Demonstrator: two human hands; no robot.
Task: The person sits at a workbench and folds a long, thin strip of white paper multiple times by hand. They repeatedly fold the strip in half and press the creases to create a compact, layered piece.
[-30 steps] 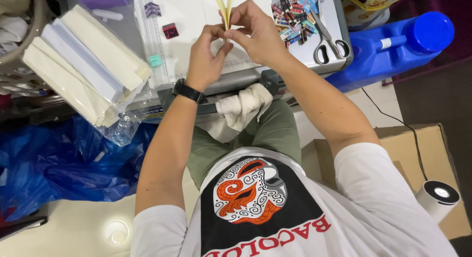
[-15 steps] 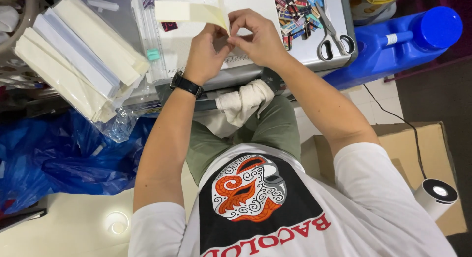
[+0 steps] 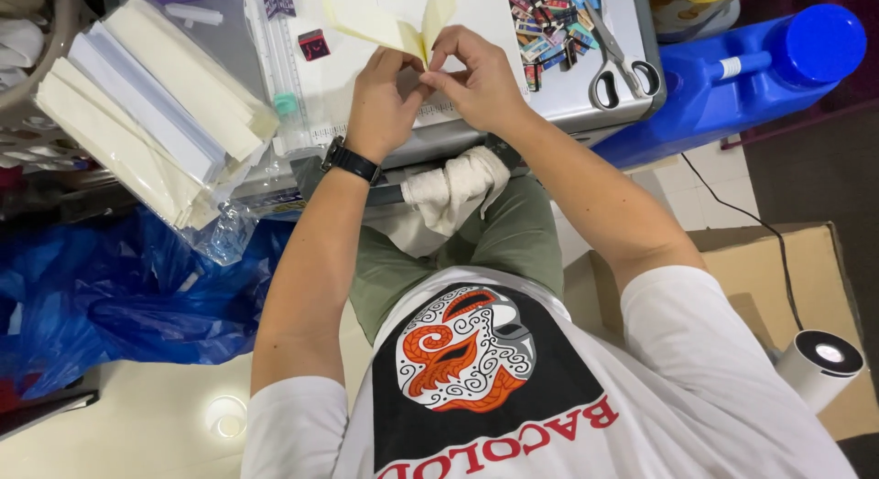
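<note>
Over the grey tray on the lap: both hands pinch a folded pale yellow paper [image 3: 385, 21].

Left hand [image 3: 380, 99], black watch [image 3: 351, 160] on the wrist, fingers curled tight, fingertips pinched on the paper's lower corner; right hand [image 3: 476, 76] also curled, thumb and forefinger nipping the same corner, the two hands touching. Paper stands up from the pinch, two flaps spreading toward the top edge, above a white cutting board [image 3: 302, 85] on the grey tray [image 3: 632, 113]. Scissors [image 3: 618, 67] lie just right of the right hand, small coloured scraps [image 3: 549, 26] beside them. Stack of cream and white sheets [image 3: 146, 113] well left; blue jug [image 3: 751, 76] far right; white cloth [image 3: 453, 190] on the knee.
</note>
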